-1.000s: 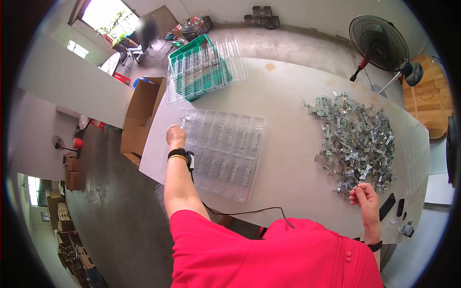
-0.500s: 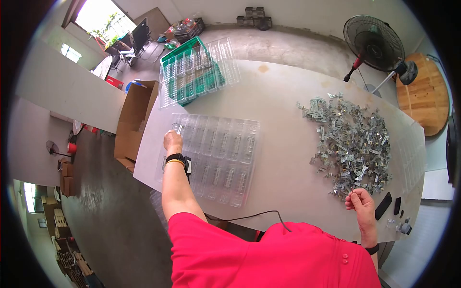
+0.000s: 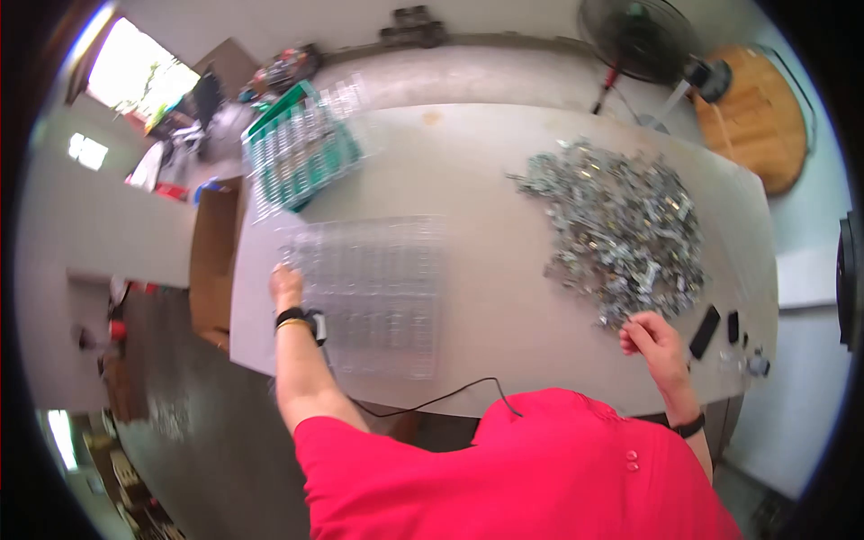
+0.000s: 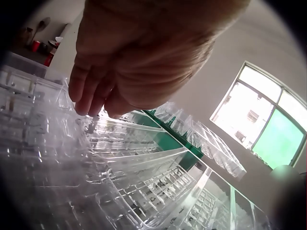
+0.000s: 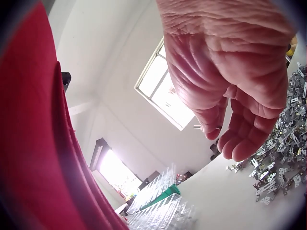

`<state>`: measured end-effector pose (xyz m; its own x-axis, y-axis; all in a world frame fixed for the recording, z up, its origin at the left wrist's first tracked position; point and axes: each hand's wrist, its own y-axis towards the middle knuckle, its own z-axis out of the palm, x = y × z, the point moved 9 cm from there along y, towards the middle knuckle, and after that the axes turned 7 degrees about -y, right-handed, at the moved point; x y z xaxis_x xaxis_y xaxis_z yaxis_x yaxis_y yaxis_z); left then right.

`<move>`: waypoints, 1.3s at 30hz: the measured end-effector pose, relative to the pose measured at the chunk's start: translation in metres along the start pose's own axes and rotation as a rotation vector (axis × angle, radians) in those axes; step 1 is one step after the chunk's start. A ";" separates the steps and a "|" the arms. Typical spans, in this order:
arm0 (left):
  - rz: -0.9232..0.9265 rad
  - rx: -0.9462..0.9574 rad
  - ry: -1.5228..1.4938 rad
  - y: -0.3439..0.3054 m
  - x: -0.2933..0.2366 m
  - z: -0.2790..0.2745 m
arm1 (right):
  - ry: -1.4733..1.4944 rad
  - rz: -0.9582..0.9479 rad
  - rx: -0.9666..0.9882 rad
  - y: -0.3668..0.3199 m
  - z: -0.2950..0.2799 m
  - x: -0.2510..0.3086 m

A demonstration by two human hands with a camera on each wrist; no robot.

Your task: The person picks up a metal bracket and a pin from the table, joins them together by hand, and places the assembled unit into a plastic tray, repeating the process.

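Observation:
My left hand (image 3: 287,284) is at the left edge of a clear plastic tray (image 3: 430,297). Its curled fingers (image 4: 85,96) point down at a compartment and pinch a small metal bracket, mostly hidden behind the fingertips. Rows of metal parts lie in several tray compartments. At the near edge of a heap of small metal brackets (image 3: 621,225), my right hand (image 3: 655,342) is raised over the table. Thumb and fingers (image 5: 242,143) pinch a small metal bracket (image 5: 197,127), of which only a thin end shows.
A green basket (image 3: 301,193) with clear trays (image 3: 346,99) on top stands at the far left of the table (image 3: 486,270). Near the right edge lie a black phone-like object (image 3: 705,331) and small items. A cardboard box (image 3: 214,270) stands left; a cable (image 3: 423,409) crosses the front edge.
The head view has turned right, so the scene shifts left and blurs. My left hand stays at the tray's left side, now slightly nearer me along it; my right hand stays by the heap.

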<state>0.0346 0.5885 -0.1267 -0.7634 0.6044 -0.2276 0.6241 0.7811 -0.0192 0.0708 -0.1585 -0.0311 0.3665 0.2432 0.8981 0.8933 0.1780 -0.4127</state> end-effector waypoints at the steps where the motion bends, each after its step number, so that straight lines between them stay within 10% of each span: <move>1: 0.041 -0.050 -0.012 -0.001 0.001 -0.002 | -0.011 -0.007 0.007 -0.001 0.000 0.000; 9: 0.165 -0.068 -0.014 0.002 -0.028 -0.022 | 0.065 -0.048 0.036 -0.009 -0.006 0.000; 19: 0.780 0.270 -0.792 -0.243 -0.335 -0.089 | 0.094 -0.088 0.017 -0.001 -0.017 0.000; 24: 0.884 0.583 -0.837 -0.335 -0.413 0.032 | 0.130 -0.090 0.025 0.002 -0.034 -0.006; 39: 1.071 0.451 -0.142 -0.387 -0.447 0.197 | 0.229 -0.024 0.035 0.018 -0.089 -0.046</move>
<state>0.1669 -0.0148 -0.2096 0.1964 0.8748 -0.4429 0.9613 -0.2607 -0.0887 0.0933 -0.2516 -0.0657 0.3981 0.0164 0.9172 0.8945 0.2147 -0.3921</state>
